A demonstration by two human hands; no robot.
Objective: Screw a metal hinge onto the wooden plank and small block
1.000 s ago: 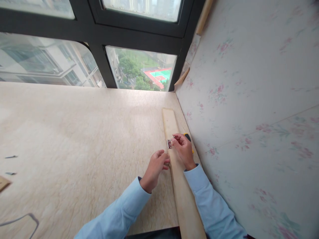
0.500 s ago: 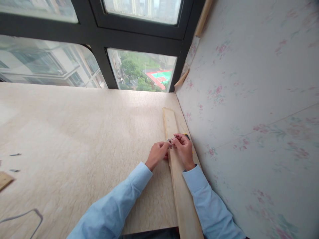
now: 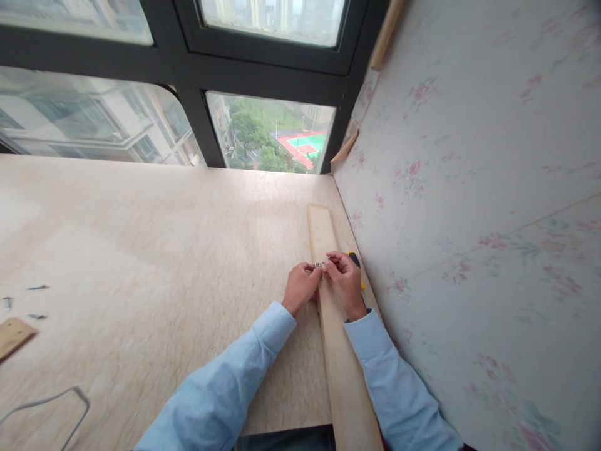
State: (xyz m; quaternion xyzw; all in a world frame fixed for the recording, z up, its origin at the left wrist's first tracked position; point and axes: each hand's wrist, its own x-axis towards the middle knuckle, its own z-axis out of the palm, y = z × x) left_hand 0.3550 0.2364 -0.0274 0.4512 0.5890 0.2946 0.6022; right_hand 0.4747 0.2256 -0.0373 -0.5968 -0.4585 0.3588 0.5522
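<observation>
A long pale wooden board [image 3: 350, 369] lies lengthwise in front of me, beside the wall. At its left edge my left hand [image 3: 300, 289] is closed, thumb and fingers pinching a small silvery metal hinge [image 3: 318, 265] that the fingertips partly cover. Just to the right, over the board, my right hand [image 3: 345, 283] is closed in a pinch on a thin shiny piece [image 3: 328, 258] that looks like a screw. The fingertips of both hands nearly meet. Behind the right hand, a black and yellow tool [image 3: 353, 257] shows in part, by the wall.
Several small metal screws [image 3: 37, 316] lie on the marble-patterned sill [image 3: 188, 250] at far left, near a wooden piece [image 3: 16, 338] with holes. A grey cable [image 3: 77, 391] curves at lower left. The papered wall [image 3: 446, 219] bounds the right; a dark-framed window [image 3: 270, 134] stands behind.
My left hand has moved slightly right and up, now covering more of the hinge. My right hand has hardly moved. The view has shifted a little to the left.
</observation>
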